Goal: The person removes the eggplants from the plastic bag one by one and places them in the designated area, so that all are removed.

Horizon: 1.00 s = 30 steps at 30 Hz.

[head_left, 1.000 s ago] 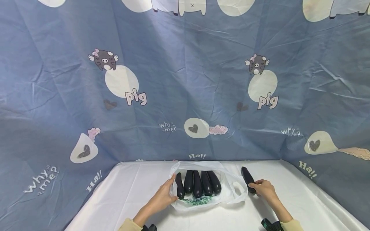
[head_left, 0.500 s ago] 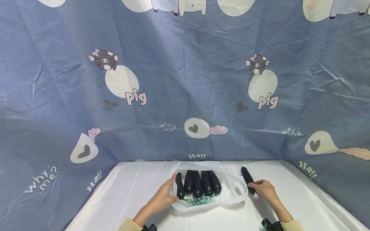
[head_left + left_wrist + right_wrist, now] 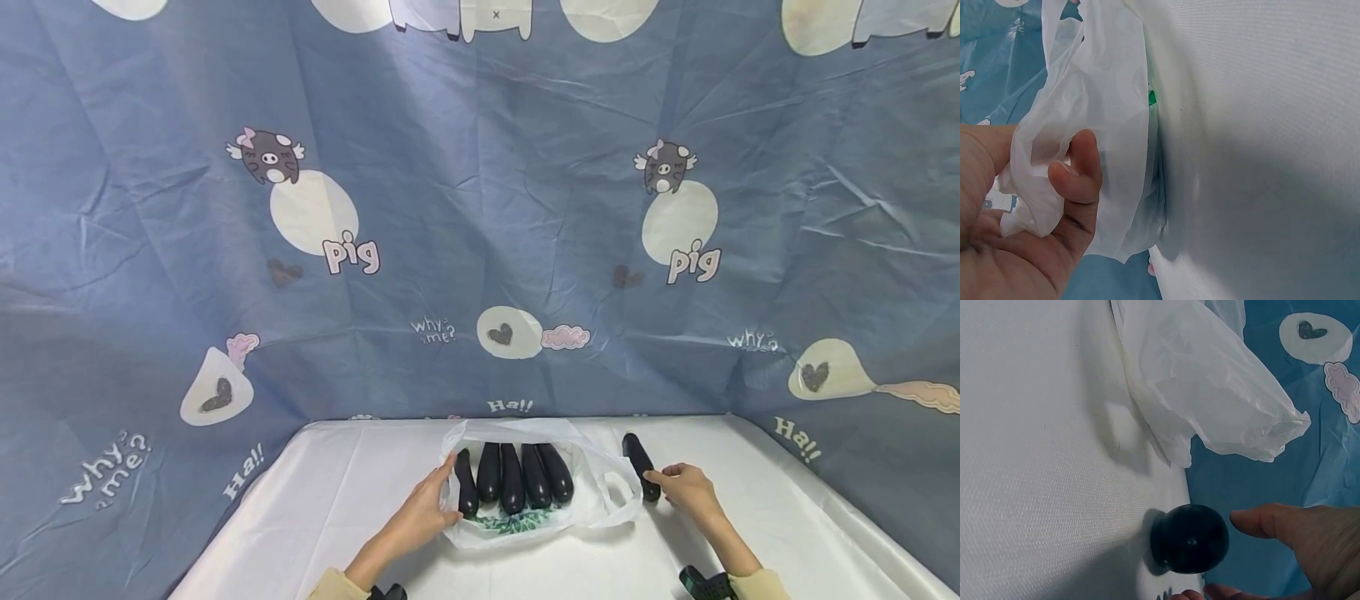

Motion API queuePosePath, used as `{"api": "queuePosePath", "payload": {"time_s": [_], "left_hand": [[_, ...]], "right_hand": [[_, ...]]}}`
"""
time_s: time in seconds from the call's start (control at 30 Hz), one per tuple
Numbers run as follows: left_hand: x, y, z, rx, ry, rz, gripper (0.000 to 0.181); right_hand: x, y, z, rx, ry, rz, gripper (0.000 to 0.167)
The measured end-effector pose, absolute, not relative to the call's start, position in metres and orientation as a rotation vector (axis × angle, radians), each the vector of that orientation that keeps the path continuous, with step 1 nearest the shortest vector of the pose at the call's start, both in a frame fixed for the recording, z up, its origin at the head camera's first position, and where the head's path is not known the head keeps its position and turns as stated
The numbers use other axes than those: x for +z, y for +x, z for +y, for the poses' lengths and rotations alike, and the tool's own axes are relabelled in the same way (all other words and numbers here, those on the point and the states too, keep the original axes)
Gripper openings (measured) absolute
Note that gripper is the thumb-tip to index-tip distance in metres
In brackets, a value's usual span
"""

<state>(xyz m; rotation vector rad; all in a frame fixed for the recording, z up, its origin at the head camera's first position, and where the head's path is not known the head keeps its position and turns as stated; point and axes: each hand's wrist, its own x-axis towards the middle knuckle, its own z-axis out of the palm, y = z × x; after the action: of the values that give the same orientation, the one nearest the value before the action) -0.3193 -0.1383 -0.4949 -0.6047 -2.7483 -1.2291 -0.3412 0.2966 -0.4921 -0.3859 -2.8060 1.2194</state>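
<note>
Left hand (image 3: 416, 521) grips bag (image 3: 588, 500); right hand (image 3: 692, 493) spread about eggplant (image 3: 637, 457).
Left fingers curled on bag's left rim. Right thumb just clear of eggplant's near end, fingers opposite; stem points to table's (image 3: 367, 467) back edge.

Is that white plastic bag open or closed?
Open: in the head view, the white bag gapes, and five dark eggplants show inside.
</note>
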Motion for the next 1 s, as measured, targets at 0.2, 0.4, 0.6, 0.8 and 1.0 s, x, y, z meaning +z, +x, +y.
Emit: {"api": "queuePosePath", "payload": {"time_s": [0.2,0.4,0.6,0.8,1.0], "left_hand": [[-0.4947,-0.3189,-0.1381,-1.242,-0.611,-2.746,0.094],[-0.4956,-0.3195,-0.1382,-1.245,-0.603,-2.747,0.094],[-0.4963,-0.3193,-0.1381,-1.239,-0.597,-2.748,0.094],[-0.4947,-0.3185,-0.1381,-1.264,-0.611,-2.733,0.093],[-0.4957,-0.3184,-0.1375,-1.231,-0.606,-2.751,0.094]], "right_hand": [[-0.4913,-0.3409,0.2958,1.210,-0.403,-2.801,0.064],[-0.4903,-0.3419,0.2963,1.216,-0.393,-2.798,0.063],[-0.4916,-0.3438,0.2975,1.225,-0.400,-2.789,0.062],[-0.4910,-0.3445,0.2975,1.234,-0.401,-2.785,0.062],[-0.4913,-0.3434,0.2979,1.248,-0.388,-2.772,0.060]]}}
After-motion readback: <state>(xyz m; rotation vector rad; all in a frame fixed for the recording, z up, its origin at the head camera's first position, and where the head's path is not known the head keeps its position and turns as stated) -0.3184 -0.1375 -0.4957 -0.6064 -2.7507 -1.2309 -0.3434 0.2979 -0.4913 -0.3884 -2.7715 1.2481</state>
